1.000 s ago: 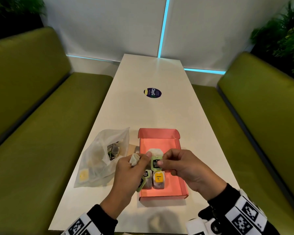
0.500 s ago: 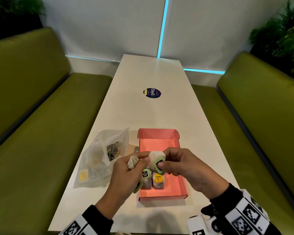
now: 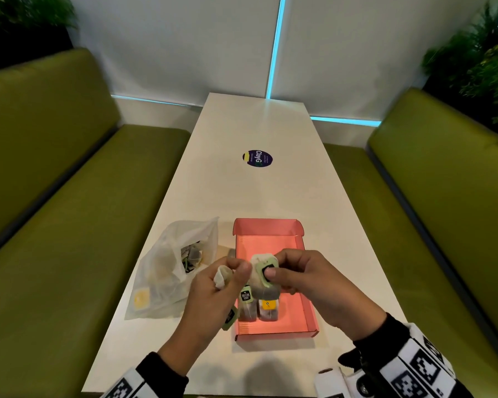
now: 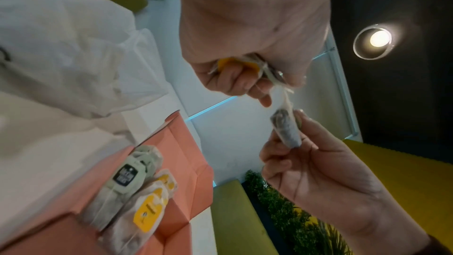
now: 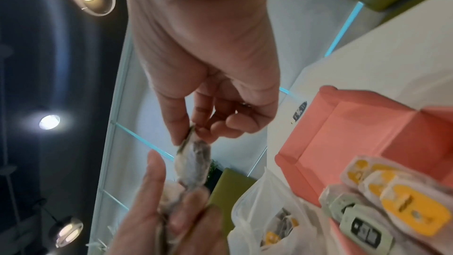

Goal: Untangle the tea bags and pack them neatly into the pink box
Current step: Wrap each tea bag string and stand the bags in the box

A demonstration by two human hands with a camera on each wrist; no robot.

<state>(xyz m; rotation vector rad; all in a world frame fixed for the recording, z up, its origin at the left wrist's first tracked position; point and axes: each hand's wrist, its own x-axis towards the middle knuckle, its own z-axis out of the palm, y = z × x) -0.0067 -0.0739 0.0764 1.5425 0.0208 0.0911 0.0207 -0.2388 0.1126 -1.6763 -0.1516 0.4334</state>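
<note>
Your left hand [image 3: 213, 291] is curled tight around a small bunch of tea bags [image 3: 221, 278], thumb and forefinger pinched on the crumpled white paper, and a green tag [image 3: 230, 318] dangles below your palm; the left wrist view shows a yellow tag [image 4: 239, 63] tucked inside that fist as well. Your right hand [image 3: 308, 278] pinches one tea bag with a green tag [image 3: 266, 272], thumb pressed on the tag's dark label, the other fingers curled behind it, and holds it above the pink box [image 3: 306, 308], just beside your left fingertips. Far left on the table [image 3: 219, 191], a translucent plastic bag [image 3: 167, 271] lies open with more tea bags heaped inside, one yellow tag showing through its near corner. To its right the pink box sits open, and packed tea bags [image 3: 258, 310] stand in a row at its near end, green-tagged on the left and yellow-tagged on the right; the far half shows bare pink floor. A round dark sticker [image 3: 257, 158] sits farther up the white table. Olive-green benches [image 3: 69, 225] flank both sides, with plants in the far corners.
</note>
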